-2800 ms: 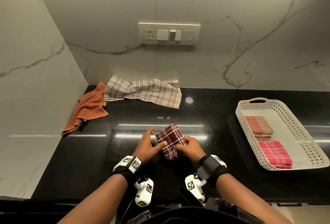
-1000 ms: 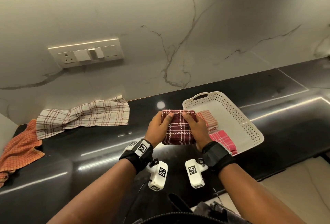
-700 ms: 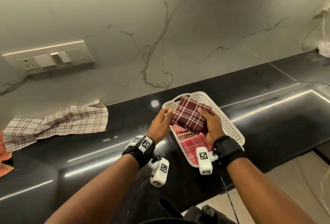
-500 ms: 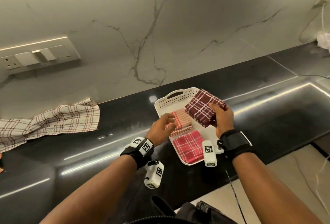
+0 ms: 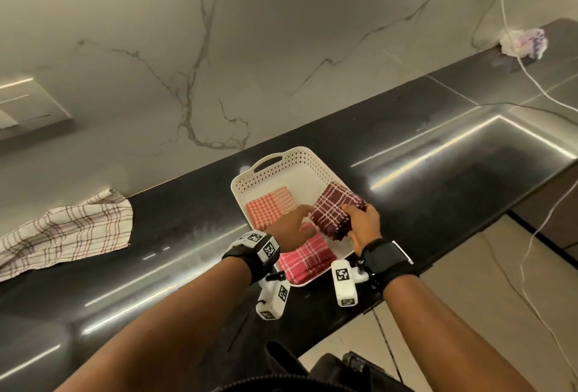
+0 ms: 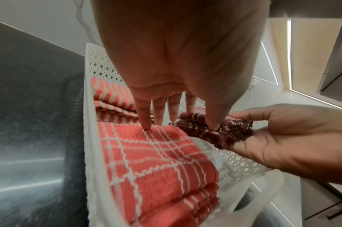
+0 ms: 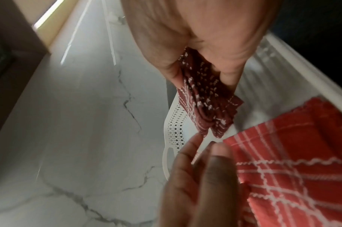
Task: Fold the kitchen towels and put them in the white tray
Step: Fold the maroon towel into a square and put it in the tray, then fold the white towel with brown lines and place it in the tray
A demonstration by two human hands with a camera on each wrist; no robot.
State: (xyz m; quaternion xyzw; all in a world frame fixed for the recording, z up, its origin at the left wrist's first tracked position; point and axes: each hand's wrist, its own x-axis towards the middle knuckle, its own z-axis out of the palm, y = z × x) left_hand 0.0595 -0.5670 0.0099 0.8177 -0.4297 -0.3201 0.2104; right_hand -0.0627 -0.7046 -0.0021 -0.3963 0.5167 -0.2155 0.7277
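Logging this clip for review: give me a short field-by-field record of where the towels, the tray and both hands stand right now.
maroon towel: folded, pinched by right hand, held over the tray's right side
white tray: on black counter, near its front edge
pale orange towel: folded, in tray, far left
pink towel: folded, in tray, near end
left hand: fingers straight, fingertips touching pink towel
cream plaid towel: unfolded, on counter at left
stage: third towel being placed, not yet released

Maroon towel point(image 5: 337, 214) now lower, inside white tray point(image 5: 308, 162).
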